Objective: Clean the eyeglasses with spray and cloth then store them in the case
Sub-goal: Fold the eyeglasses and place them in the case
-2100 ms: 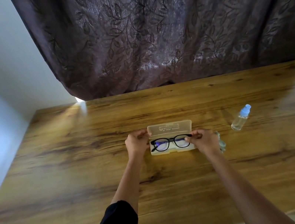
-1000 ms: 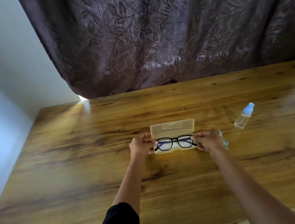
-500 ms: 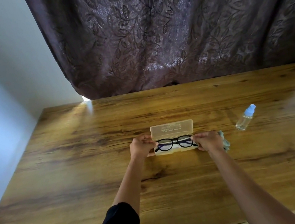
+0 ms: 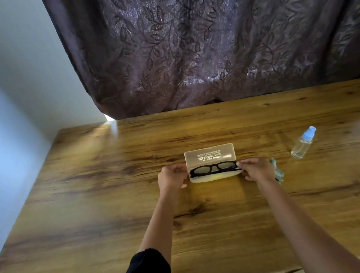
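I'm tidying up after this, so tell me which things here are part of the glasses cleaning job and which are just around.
Part of the job:
eyeglasses, held by the left hand and right hand
open case
spray bottle
cloth, mostly hidden behind the right hand

Just around:
wooden table
dark curtain

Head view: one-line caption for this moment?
Both hands, left hand and right hand, settle black eyeglasses into the open case.

Table: wooden, glossy.
On it: open case; spray bottle, upright; cloth.
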